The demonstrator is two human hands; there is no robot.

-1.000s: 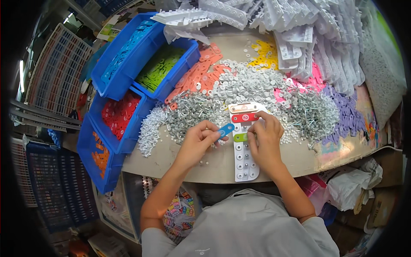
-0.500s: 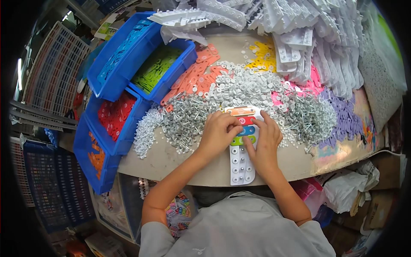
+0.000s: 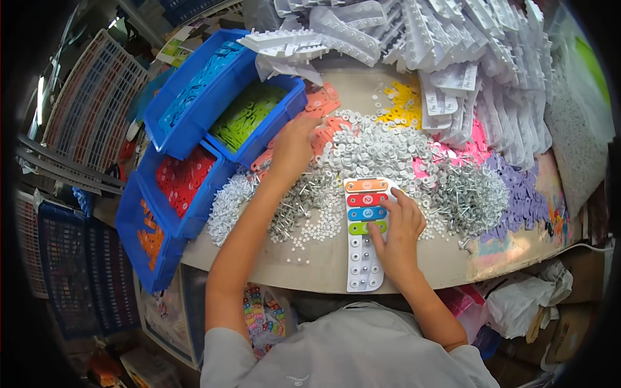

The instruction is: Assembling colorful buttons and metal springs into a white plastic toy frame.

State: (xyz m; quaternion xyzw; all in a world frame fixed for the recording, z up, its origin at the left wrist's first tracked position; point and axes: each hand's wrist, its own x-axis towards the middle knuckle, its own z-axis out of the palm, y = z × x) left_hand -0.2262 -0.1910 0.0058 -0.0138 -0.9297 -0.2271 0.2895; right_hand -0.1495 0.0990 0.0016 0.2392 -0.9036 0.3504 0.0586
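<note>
White plastic strip with orange, red, blue and green bars (image 3: 359, 239) lay at the front edge of the beige tabletop (image 3: 310, 271); bare surface lower left, heaped white plastic washers (image 3: 375, 145) beyond its top. Right hand (image 3: 398, 238), loosely spread, touched its right side without closing round it. Blue plastic bins (image 3: 213, 97) stood left. Left hand (image 3: 293, 149) was at coral plastic tabs (image 3: 323, 98); fingers partly hidden, grip could not be told.

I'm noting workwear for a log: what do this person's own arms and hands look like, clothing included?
The left hand and right hand wear no gloves, and no watch or bracelet shows at the wrists. The forearms are uncovered below short, plain grey sleeves, which match the grey shirt.
</note>
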